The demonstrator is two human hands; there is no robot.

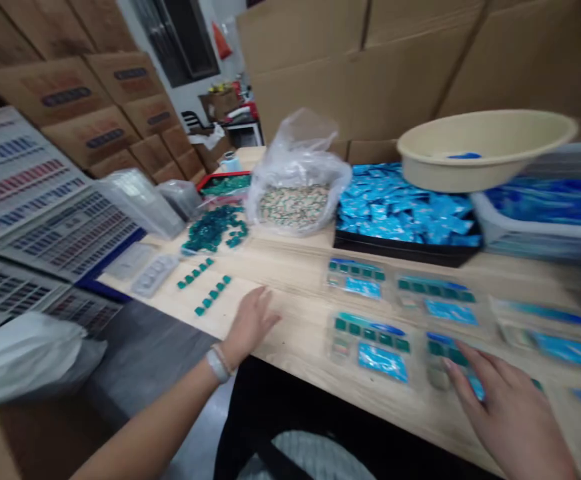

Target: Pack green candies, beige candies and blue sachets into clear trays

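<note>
My left hand [251,320] is above the wooden table with its fingers apart and nothing in it. Just beyond it, two short rows of small green cubes [213,293] lie on the wood. On the right side, my right hand [507,393] rests over a clear plastic tray [437,377], its thumb and forefinger stretched out at the green cubes [437,348] inside. The other fingers are partly hidden. Beside it, another clear tray [340,350] holds a row of green cubes, a blue pen-like stick [387,329] and a blue packet [383,362].
More filled trays [435,300] sit behind. At the back are loose green cubes [215,228], a plastic bag [295,207] of small pieces, a black box [405,247] of blue packets and a cream basin [485,170]. Stacked clear lids [143,200] stand left; cardboard boxes [310,67] wall the back.
</note>
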